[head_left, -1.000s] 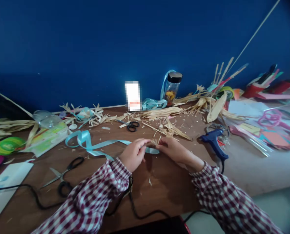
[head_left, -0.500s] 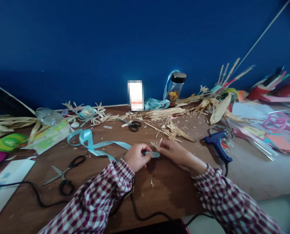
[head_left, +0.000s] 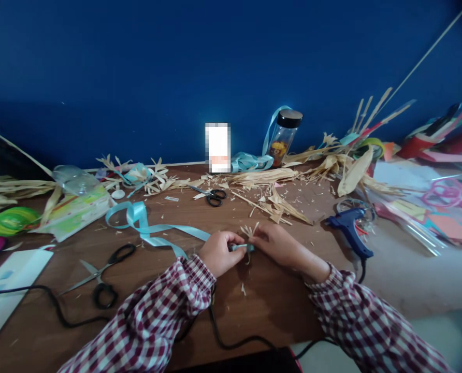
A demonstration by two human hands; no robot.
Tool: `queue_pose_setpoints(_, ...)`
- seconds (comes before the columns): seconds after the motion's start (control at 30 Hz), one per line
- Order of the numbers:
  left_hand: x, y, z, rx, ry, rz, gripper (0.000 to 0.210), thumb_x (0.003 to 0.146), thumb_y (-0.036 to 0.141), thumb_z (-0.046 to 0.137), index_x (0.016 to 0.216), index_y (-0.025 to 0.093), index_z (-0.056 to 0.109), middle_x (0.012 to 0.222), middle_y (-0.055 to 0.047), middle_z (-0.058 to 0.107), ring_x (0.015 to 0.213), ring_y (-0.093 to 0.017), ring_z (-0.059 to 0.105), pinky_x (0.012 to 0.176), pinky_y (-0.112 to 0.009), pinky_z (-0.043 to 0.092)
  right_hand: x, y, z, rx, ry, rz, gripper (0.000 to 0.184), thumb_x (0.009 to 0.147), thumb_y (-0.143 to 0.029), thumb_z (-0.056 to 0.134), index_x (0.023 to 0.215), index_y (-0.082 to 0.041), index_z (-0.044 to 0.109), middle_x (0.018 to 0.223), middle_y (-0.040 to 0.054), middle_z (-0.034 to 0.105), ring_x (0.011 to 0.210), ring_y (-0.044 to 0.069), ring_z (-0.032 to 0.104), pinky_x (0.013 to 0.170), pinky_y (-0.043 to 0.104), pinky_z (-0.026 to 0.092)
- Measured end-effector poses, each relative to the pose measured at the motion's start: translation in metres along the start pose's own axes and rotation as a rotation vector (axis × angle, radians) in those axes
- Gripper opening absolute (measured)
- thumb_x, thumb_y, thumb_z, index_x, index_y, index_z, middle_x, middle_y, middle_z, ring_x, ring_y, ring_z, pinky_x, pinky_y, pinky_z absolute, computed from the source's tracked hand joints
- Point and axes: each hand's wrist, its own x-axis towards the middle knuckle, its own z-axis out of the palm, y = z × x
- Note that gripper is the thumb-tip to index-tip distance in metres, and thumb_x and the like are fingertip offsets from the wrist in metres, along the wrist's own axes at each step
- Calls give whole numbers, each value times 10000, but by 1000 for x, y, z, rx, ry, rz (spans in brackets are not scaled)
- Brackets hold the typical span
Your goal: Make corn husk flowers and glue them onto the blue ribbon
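Observation:
Over the middle of the brown table, my left hand (head_left: 222, 253) is closed, pinching the end of a light blue ribbon (head_left: 178, 228) between thumb and fingers. The ribbon trails off to the left in loose loops on the table. My right hand (head_left: 276, 245) is closed on a small bunch of dried husk strips (head_left: 248, 232), whose pale tips fan upward. Between the two hands the ribbon's end lies against the base of the bunch. Whether it wraps fully round the bunch is hidden by my fingers.
Open black-handled scissors (head_left: 105, 274) lie left of my left arm, with smaller scissors (head_left: 214, 197) farther back. A blue glue gun (head_left: 349, 232) rests at right. Behind stand a black-lidded jar (head_left: 284, 137) and scattered husks (head_left: 268, 177). A black cable (head_left: 239, 346) crosses the near table.
The ribbon's end, which stuck out flat to the right from my left hand, now sits against the bunch's base. My hands have stayed close together; the view has shifted slightly.

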Motion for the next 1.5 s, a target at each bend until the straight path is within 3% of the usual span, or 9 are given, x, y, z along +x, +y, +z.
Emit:
queue_pose_setpoints(0.43, 0, 1, 6, 25, -28, 44, 222, 745, 270, 538, 787, 133, 707, 678, -34, 671, 624, -154, 580, 573, -240, 411, -1, 2, 5, 34, 13, 3, 110, 772, -240, 587, 695, -165, 611, 624, 16, 632, 590, 134, 545, 537, 232, 356)
queue_pose_setpoints(0.63, -21, 5, 4, 238, 296, 291, 295, 786, 261, 558, 1066, 190, 617, 1024, -74, 653, 913, -199, 606, 809, -303, 468, 3, 5, -3, 131, 65, 48, 202, 812, -308, 548, 691, -148, 572, 563, -22, 553, 517, 93, 459, 489, 203, 338)
queue_pose_setpoints(0.8, -33, -1, 14, 509, 24, 391, 262, 882, 178, 410, 947, 211, 661, 883, -51, 671, 785, -174, 634, 700, -263, 486, 4, 4, -10, 233, 55, 96, 235, 829, -335, 528, 688, -150, 560, 497, -34, 519, 463, 87, 468, 480, 198, 360)
queue_pose_setpoints(0.9, -26, -10, 12, 643, 6, 334, 275, 894, 173, 405, 986, 211, 662, 906, -57, 676, 806, -191, 638, 674, -274, 480, 3, 5, -10, 283, 46, 118, 250, 823, -373, 538, 708, -154, 569, 495, -36, 517, 454, 89, 471, 463, 194, 353)
queue_pose_setpoints(1.1, -10, -19, -14, 562, 222, 326, 259, 862, 358, 499, 760, 192, 669, 747, -35, 641, 706, -159, 599, 661, -263, 459, 3, 6, -8, 393, 29, 160, 289, 816, -431, 536, 718, -159, 548, 482, -51, 502, 403, 68, 413, 407, 178, 298)
queue_pose_setpoints(1.2, -8, -12, -17, 384, 373, 407, 253, 895, 296, 430, 986, 188, 639, 1011, -67, 635, 815, -148, 597, 753, -264, 469, 4, 4, -7, 462, -4, 168, 319, 809, -464, 525, 702, -164, 524, 471, -60, 479, 373, 55, 356, 371, 174, 243)
queue_pose_setpoints(1.27, -6, -6, -14, 325, 349, 442, 325, 889, 286, 435, 1176, 181, 546, 1253, -97, 530, 860, -144, 593, 773, -266, 474, 4, 3, -8, 479, -25, 153, 330, 802, -476, 527, 692, -165, 519, 476, -61, 474, 374, 53, 348, 367, 173, 231)
queue_pose_setpoints(1.33, -4, -1, -12, 334, 259, 425, 382, 890, 306, 431, 1240, 169, 497, 1289, -110, 504, 880, -154, 592, 785, -275, 470, 4, 3, -8, 480, -52, 143, 321, 791, -469, 544, 705, -161, 527, 482, -60, 478, 384, 55, 365, 375, 172, 247)
queue_pose_setpoints(1.5, 1, -3, -12, 456, 76, 262, 314, 900, 310, 383, 874, 189, 671, 861, -57, 639, 777, -174, 606, 718, -282, 440, 2, 7, -7, 191, -39, 96, 278, 804, -399, 537, 698, -148, 589, 455, -43, 512, 410, 79, 443, 418, 184, 312)
